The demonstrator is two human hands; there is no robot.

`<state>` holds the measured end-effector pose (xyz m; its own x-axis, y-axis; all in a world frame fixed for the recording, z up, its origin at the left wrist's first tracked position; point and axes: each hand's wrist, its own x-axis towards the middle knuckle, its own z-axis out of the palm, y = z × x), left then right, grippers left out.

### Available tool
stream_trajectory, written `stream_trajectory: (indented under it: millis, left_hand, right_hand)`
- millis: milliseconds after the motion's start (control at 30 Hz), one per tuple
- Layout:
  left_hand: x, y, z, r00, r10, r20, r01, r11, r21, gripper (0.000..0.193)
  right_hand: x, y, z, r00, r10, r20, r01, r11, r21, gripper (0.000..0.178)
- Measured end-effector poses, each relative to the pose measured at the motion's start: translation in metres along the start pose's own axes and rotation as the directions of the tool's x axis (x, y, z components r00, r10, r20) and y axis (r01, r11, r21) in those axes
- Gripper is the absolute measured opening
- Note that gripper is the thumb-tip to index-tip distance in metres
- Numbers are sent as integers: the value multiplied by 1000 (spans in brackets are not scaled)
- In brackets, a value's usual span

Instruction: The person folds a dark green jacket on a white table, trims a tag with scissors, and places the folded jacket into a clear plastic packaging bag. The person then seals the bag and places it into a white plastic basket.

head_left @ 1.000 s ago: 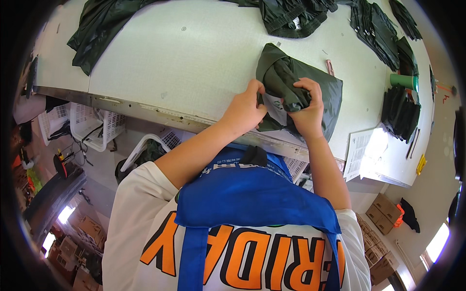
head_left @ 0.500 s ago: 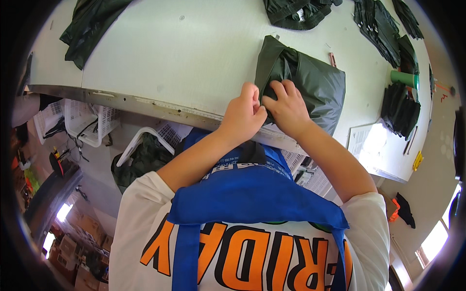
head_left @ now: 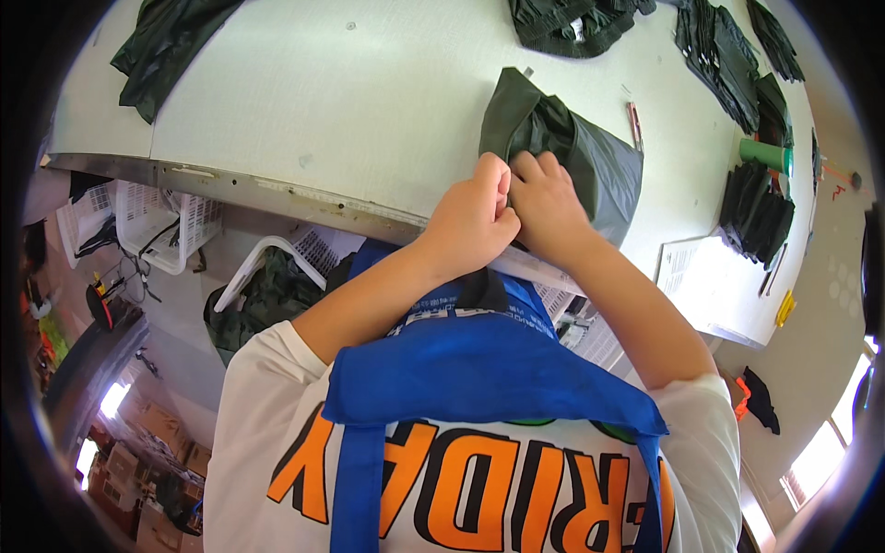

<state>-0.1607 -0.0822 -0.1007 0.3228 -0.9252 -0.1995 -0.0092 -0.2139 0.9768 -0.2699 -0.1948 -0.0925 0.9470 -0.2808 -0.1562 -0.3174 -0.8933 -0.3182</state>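
A shiny dark green fabric piece (head_left: 604, 166), bunched and folded, lies at the front edge of the white table. I cannot tell what it is made up into. My left hand (head_left: 475, 217) is closed in a pinch at its near left edge; the pinched part is mostly hidden behind my fingers. Right beside it, almost touching, my right hand (head_left: 555, 210) has its fingers curled into a fold of the same fabric. The fabric's left flap stands up to a point beyond my hands.
Around the white table (head_left: 369, 92) lie a dark garment with a gathered edge (head_left: 576, 28), dark cloth (head_left: 166, 55), black strips (head_left: 756, 212), a green roll (head_left: 765, 155), a red pen-like tool (head_left: 635, 124) and a paper sheet (head_left: 678, 267). White baskets (head_left: 157, 230) stand below the metal-edged front.
My hands have come closer together and shifted slightly right. The fabric's right side has drawn in toward the left and its folds have changed; both hands keep hold.
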Motion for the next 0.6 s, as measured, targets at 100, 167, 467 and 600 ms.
stream_trajectory:
  millis: [100,167,467,600]
  left_hand:
    - [-6,-26,-5,997,-25,-78,35,991,126,25]
    - [-7,-31,-12,995,-77,-55,87,977,196,29]
    - [21,-34,-11,954,130,-272,28,860,510,31]
    - [33,-34,-17,958,146,-247,13,838,546,16]
  right_hand:
    - [11,-13,34,999,46,-17,-48,993,-112,28]
    - [9,-9,27,996,93,3,-90,960,264,33]
    - [4,53,-9,936,148,-320,-139,989,53,49]
    - [14,52,7,958,161,-236,-166,986,0,60]
